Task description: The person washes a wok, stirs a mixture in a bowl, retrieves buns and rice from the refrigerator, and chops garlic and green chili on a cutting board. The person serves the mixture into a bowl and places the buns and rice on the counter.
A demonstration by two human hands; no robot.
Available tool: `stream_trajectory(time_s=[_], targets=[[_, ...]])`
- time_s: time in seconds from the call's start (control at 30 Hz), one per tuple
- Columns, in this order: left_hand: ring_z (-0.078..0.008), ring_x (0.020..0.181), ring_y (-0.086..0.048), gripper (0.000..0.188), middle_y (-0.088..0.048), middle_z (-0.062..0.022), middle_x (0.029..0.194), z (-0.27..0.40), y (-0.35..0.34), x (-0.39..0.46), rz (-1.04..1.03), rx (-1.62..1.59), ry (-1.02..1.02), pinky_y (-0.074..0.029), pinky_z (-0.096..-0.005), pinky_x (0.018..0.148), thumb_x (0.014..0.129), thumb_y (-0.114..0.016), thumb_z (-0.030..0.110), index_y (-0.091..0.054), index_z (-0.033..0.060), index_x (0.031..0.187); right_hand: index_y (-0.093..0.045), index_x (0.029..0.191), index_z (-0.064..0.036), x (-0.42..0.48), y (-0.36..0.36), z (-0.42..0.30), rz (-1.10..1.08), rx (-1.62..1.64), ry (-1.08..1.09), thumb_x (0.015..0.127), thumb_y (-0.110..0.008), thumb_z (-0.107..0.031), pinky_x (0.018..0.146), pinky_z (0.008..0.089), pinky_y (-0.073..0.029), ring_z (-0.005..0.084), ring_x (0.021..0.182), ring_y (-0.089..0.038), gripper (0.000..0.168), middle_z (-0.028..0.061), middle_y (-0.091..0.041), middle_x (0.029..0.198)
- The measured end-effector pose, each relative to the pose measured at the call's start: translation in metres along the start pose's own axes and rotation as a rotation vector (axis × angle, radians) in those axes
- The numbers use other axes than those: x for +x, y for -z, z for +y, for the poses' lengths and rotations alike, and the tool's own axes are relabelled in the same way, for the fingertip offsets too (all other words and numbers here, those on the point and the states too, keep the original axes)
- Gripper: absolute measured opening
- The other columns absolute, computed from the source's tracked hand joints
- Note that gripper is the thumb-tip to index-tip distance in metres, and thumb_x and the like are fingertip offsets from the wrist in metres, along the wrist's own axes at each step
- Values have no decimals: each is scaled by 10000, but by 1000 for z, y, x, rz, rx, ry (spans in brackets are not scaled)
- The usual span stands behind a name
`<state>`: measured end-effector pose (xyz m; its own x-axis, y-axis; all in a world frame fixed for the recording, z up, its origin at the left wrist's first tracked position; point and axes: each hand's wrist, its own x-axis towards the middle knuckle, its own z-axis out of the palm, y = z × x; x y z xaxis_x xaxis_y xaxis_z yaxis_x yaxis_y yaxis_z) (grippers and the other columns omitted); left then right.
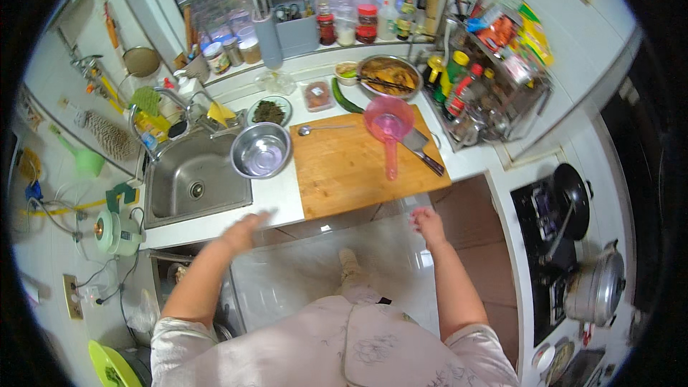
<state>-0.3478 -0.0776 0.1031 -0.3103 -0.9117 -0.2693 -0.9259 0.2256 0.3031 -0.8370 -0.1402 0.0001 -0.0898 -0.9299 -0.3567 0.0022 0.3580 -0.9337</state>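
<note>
My left hand [244,234], blurred, hangs in front of the counter edge just below the sink, holding nothing. Off the front right of the wooden cutting board [344,172], my right hand [428,226] is also empty, its fingers loosely bent. On the board lie a translucent pink plastic ladle [391,134], a cleaver [422,153] partly under it, and a metal spoon [325,128]. A stainless steel bowl [260,150] stands between board and sink. Behind it is a plate of dark chopped greens [269,111]. A green cucumber [345,98] touches the board's back edge.
A steel sink [188,183] with a faucet is at left. Behind the board are a packed plastic box [317,95] and a metal basin of food with chopsticks [389,76]. Bottles crowd a rack [467,91]. A gas stove holds a wok [572,201] and a steamer pot [594,287].
</note>
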Motion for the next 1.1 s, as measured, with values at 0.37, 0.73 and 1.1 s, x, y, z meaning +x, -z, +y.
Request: stream_trajectory(time_s=[0.37, 0.73, 1.1], targets=[[-290, 859, -599, 493, -572, -123, 1123, 68, -9, 16, -50, -523, 165, -489, -376, 759, 803, -581, 118, -438, 158, 1273, -467, 1007, -89, 148, -93, -61, -208, 417, -143, 793, -571, -43, 392, 252, -355, 127, 504, -477, 242, 20, -517, 723], [-326, 1071, -503, 464, -508, -147, 1185, 19, 64, 32, 458, -512, 36, -428, -387, 897, 782, -547, 33, -465, 78, 1236, -414, 1258, -70, 56, -277, -174, -341, -907, 1093, 766, -519, -17, 501, 380, -465, 270, 649, -600, 506, 112, -540, 727], [-317, 1162, -450, 467, -500, -138, 1201, -136, 116, 11, 822, -132, -82, -325, -424, 997, 740, -573, 101, -492, 102, 1200, -499, 954, -55, -36, -497, -199, -873, 283, -478, 860, -488, -116, 455, 287, -419, 136, 495, -498, 113, 58, -552, 713]])
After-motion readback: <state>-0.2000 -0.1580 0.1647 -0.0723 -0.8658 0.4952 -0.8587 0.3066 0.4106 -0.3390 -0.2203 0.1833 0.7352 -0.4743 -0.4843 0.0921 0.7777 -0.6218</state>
